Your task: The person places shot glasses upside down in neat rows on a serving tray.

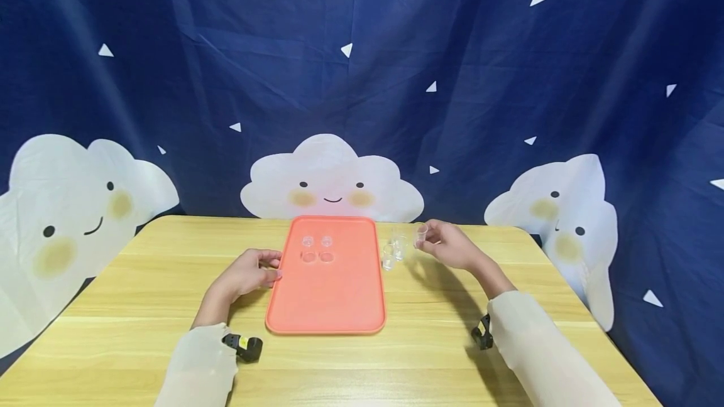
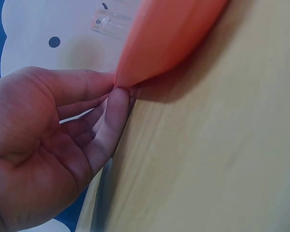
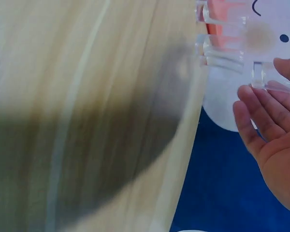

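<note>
An orange-red tray (image 1: 328,300) lies on the wooden table, with small clear glasses (image 1: 308,242) grouped on its far half. My left hand (image 1: 251,272) pinches the tray's left rim between thumb and fingers; in the left wrist view, the tray's edge (image 2: 159,53) meets the fingertips. To the right of the tray, my right hand (image 1: 450,244) holds a small clear glass (image 1: 420,235) between thumb and fingers. This held glass (image 3: 259,75) also shows in the right wrist view. More clear glasses (image 1: 388,259) stand between the tray and my right hand.
The table's far edge (image 1: 203,217) runs close behind the tray and glasses. A dark blue curtain (image 1: 362,80) with white clouds hangs behind it. A black wrist camera (image 1: 249,348) is strapped on the left sleeve, another (image 1: 482,333) on the right.
</note>
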Action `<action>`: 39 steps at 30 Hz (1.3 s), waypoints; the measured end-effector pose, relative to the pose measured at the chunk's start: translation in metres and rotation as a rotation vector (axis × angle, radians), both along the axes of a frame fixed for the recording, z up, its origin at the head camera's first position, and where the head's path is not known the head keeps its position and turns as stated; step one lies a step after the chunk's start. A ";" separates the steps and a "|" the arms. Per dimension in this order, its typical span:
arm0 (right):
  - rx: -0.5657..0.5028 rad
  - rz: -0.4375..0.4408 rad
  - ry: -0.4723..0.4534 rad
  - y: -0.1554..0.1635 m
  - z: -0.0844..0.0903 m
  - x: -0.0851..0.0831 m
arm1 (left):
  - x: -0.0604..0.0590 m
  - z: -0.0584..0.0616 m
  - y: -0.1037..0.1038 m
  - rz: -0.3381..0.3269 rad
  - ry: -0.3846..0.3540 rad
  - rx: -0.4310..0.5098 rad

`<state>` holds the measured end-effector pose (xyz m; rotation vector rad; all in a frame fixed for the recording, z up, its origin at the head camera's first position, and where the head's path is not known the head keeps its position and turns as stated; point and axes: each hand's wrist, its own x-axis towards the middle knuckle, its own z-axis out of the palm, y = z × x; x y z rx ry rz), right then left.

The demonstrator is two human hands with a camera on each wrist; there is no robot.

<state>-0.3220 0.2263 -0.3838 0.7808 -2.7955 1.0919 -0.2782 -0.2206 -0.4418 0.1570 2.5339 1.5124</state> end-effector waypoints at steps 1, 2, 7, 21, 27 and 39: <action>-0.003 -0.001 0.017 -0.002 0.001 -0.001 | 0.000 0.000 0.000 0.001 0.000 0.000; -0.005 -0.007 0.031 -0.004 0.002 -0.001 | 0.000 0.000 0.000 0.001 -0.001 0.000; -0.027 -0.024 0.083 -0.016 0.008 -0.003 | 0.000 0.000 -0.001 0.000 -0.005 0.003; 0.003 0.003 0.214 -0.052 0.016 -0.007 | -0.002 -0.002 -0.001 0.004 -0.003 0.013; 0.022 -0.005 0.243 -0.066 0.018 -0.008 | -0.002 -0.002 -0.001 0.002 -0.003 0.015; 0.007 0.051 0.254 -0.090 0.015 -0.012 | -0.001 -0.001 -0.001 -0.003 -0.011 0.042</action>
